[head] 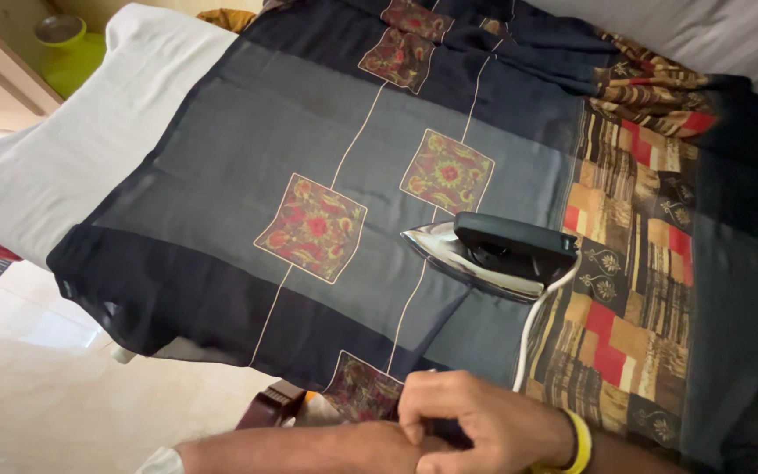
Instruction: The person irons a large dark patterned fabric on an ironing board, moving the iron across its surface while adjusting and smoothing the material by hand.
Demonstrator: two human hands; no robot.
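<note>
The pressing looked to be at a pause: the iron sat flat on the cloth with no hand on it, its pointed chrome nose aimed at the grey middle panel and its black handle toward the patterned brown-and-red border. Its white cord ran from the heel down across the cloth toward the person. The cloth – thin, dark, with red floral squares joined by pale lines – lay spread fairly smooth over a counter covered by a white sheet, one dark edge hanging off the side above the pale floor. Both arms were at the near edge, well apart from the iron. The right hand, with a yellow wristband, had its fingers curled closed and pressed against the end of the left forearm; they gripped neither iron nor cloth, as far as could be seen. The left hand was hidden under the right, so whether its fingers were open or closed could not be told. A green pot stood on a ledge beyond the far corner, clear of the work. By my reading, the grey panel ahead of the nose was the part in hand, and the border behind the heel lay more rumpled. Taking the pressing up again would call for a free hand on the handle, with the cord kept off the hot plate – and an iron left flat on so thin a cloth could well mark it.
</note>
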